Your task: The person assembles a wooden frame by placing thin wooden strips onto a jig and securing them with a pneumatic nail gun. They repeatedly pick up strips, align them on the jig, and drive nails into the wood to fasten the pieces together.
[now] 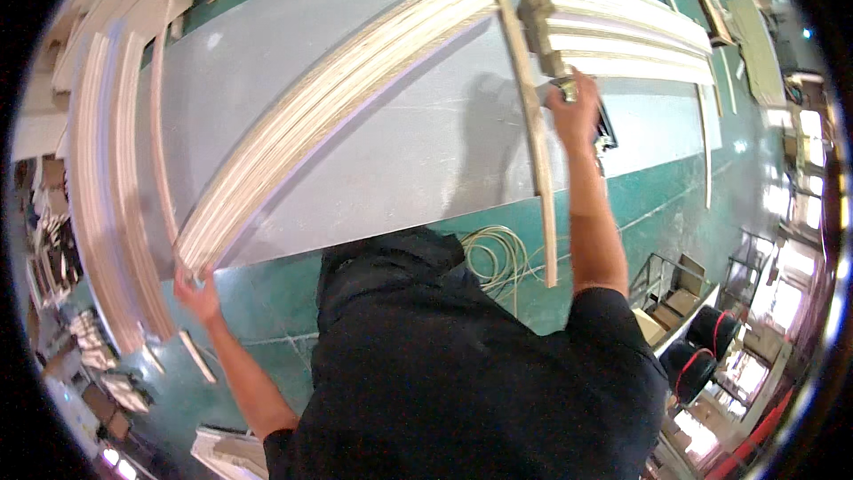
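While the left hand is at the lower end of a curved bundle of pale wooden strips, the right hand is wrapped around a dark handheld tool beside another wooden stack, as the head view shows. The bundle lies slantwise across the grey table, its near end at the table's front edge. The left fingers are bent about that end, though I cannot tell whether they grip it or only steady it. The step in hand looks like squaring or steadying the bundle with the tool in hand; using the tool there would call for carrying it leftward while the left hand keeps the strips aligned. In the way of such a move is a long wooden strip, lying across the table between the bundle and the right hand and jutting out past the front edge; whether it touches the bundle's far end is unclear. A thin strip and a bowed stack crowd the left side. Below the table edge, a coiled hose lies on the green floor, near the person's legs, where it might snag a foot.
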### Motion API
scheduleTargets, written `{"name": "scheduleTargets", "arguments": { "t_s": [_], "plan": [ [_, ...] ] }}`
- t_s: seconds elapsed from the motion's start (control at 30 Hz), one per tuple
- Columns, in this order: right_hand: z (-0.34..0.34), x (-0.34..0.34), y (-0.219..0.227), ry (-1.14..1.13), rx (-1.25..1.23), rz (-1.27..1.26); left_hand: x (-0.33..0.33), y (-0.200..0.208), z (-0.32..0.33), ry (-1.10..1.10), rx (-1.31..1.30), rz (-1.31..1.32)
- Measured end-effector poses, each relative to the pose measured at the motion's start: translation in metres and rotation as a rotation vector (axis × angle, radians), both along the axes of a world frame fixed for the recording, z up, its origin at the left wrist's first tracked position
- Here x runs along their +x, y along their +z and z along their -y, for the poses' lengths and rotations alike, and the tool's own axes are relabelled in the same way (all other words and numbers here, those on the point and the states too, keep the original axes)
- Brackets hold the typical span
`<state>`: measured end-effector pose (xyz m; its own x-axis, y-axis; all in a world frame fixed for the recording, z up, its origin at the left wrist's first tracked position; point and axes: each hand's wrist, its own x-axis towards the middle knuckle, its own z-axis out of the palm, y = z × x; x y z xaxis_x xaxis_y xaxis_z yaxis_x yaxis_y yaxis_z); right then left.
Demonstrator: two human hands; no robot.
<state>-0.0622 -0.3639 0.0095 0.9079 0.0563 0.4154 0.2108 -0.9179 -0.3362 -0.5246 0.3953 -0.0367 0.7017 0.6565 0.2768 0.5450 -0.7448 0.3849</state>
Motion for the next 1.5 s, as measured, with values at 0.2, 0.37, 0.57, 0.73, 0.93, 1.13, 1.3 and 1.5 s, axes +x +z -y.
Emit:
{"name": "scheduleTargets", "arguments": {
  "t_s": [0.2,0.37,0.57,0.73,0.93,1.13,1.3,1.5],
  "plan": [
    [0.093,-0.020,0.010,-0.093,0.000,-0.547,0.108,0.088,0.049,-0.346,0.097,-0.553],
    [0.075,0.008,0.005,-0.283,-0.065,-0.704,0.115,0.111,0.055,-0.321,0.070,-0.823],
    [0.146,0.028,-0.061,-0.414,-0.286,-0.553,0.119,0.085,0.030,-0.431,0.054,-0.713],
    [0.138,-0.013,0.029,-0.375,-0.019,-0.914,0.114,0.070,0.013,-0.594,0.089,-0.553],
    [-0.105,-0.120,0.142,0.079,-0.009,-1.197,0.102,0.074,0.000,-0.676,-0.015,-0.430],
    [-0.372,-0.178,0.173,0.990,-0.123,-1.131,0.108,0.062,-0.011,-0.761,-0.085,-0.372],
    [-0.498,-0.198,0.144,1.237,-0.315,-1.047,0.106,0.058,-0.017,-0.769,-0.097,-0.293],
    [-0.561,-0.191,0.121,1.312,-0.290,-1.100,0.103,0.047,-0.018,-0.743,-0.098,-0.221]
  ]
}}
